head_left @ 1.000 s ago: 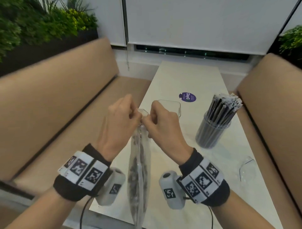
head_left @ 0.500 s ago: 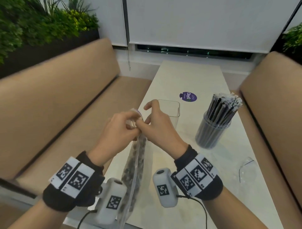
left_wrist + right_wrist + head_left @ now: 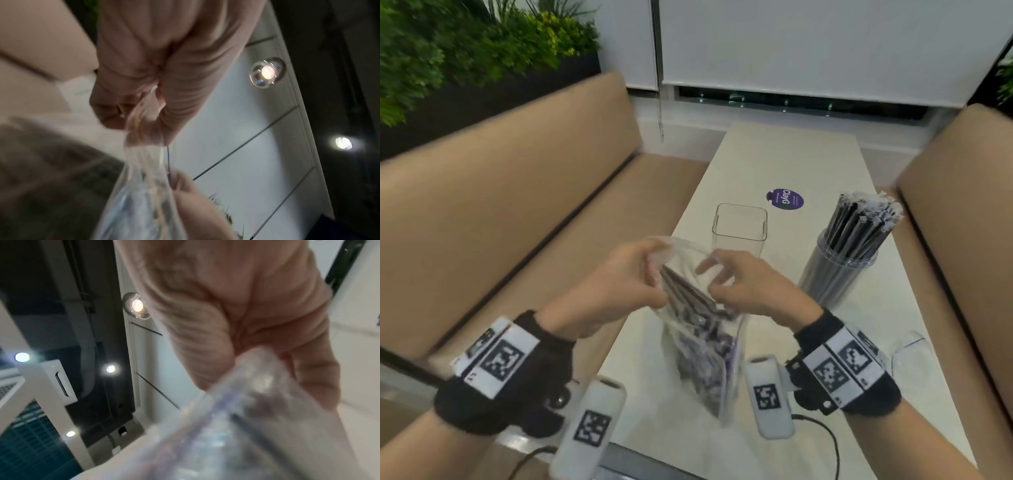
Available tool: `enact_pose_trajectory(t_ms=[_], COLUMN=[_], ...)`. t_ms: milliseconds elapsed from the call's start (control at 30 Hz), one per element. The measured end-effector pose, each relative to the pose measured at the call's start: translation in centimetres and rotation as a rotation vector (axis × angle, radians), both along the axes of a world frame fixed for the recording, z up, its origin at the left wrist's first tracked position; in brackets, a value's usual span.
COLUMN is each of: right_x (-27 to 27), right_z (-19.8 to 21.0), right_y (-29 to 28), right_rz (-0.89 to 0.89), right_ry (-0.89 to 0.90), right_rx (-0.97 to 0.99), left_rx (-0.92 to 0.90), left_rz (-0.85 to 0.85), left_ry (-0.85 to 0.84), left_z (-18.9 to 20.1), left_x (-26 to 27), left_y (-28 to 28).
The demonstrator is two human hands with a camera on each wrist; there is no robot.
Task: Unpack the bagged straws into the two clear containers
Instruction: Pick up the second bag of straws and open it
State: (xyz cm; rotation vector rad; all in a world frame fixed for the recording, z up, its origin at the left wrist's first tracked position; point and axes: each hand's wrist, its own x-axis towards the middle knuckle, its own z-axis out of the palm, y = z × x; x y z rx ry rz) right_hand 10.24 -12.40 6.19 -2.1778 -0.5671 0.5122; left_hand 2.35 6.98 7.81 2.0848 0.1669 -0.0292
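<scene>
A clear plastic bag of dark wrapped straws (image 3: 702,339) hangs over the near end of the white table (image 3: 791,161). My left hand (image 3: 619,287) pinches the left side of the bag's mouth and my right hand (image 3: 743,281) pinches the right side, holding the mouth spread apart. Both wrist views are blurred: the left hand (image 3: 144,91) grips the bag's (image 3: 144,194) top edge, and the right hand (image 3: 246,331) holds the bag (image 3: 236,418). Just beyond the hands stands an empty clear square container (image 3: 739,226). To its right is a clear round container (image 3: 835,274) packed with upright dark straws (image 3: 863,222).
Tan bench seats (image 3: 500,205) flank the narrow table on both sides. A purple round sticker (image 3: 785,198) lies on the tabletop behind the containers. A crumpled clear wrapper (image 3: 907,346) lies at the table's right edge. Green plants (image 3: 465,41) fill the far left.
The hands, held close together at the bag's top, have moved apart and pulled its mouth open. The bag now hangs wider, showing the straws inside.
</scene>
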Motion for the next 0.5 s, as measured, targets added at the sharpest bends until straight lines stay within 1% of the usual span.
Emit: enact_pose_trajectory(t_ms=[67,100,167,233,300,367,433,500], right_x=[0.8,1.4,2.2,2.2,1.8,1.3,1.0,0.8], right_z=[0.1,0.2,0.9,1.0,0.7,0.4,0.3,0.3], right_y=[-1.9,-3.1,-4.9,-5.3,-4.9,-4.8,-5.1,-5.3], right_rz=[-0.078,-0.13,-0.165,-0.157,-0.121,-0.086,-0.085,-0.104], right_ry=[0.004,0.036,0.092,0.15,0.229,0.278,0.312,0.339], right_rx=[-0.033,-0.013,0.033,0.065,0.065,0.023,-0.005,-0.005], left_rx=[0.014,0.076,0.243,0.353,0.319,0.33,0.428,0.551], left_rz=[0.016,-0.013,-0.1,-0.15,-0.155,-0.161,-0.155,-0.143], left_ry=[0.036,0.047,0.072,0.141,0.149,0.104,0.065,0.063], left_z=[0.2,0.3,0.3,0.1,-0.2,-0.7,-1.4,-2.0], left_x=[-0.4,-0.8,-1.2,-1.2,-0.6,0.2,0.9,1.2], left_y=[1.1,1.7,2.5,2.1,1.6,1.6,2.2,2.8])
